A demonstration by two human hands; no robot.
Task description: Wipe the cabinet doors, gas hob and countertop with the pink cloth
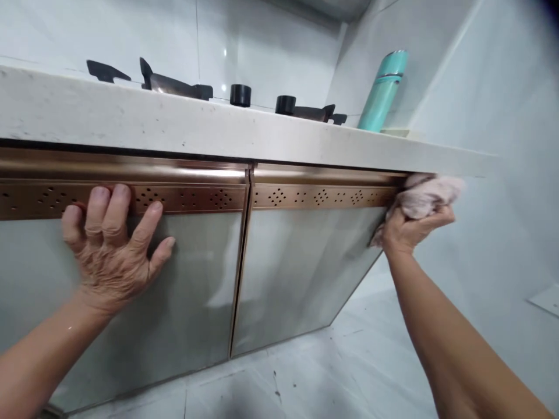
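Observation:
My left hand (114,250) lies with fingers spread on the left cabinet door (192,279), its fingertips on the perforated copper-coloured trim (192,199). In my right hand (408,227) is a crumpled pale pink cloth (425,195), partly blurred. The cloth is up against the far right end of the trim on the right cabinet door (301,273), just under the countertop edge. Part of the cloth hangs down behind my wrist, and some of the right fingers are hidden by it.
Above the doors runs a white countertop (279,137). On it are black burner supports (174,86), two black knobs (240,95) and a turquoise flask (382,93). A pale wall (493,116) stands at right; marble-patterned floor (305,378) lies below.

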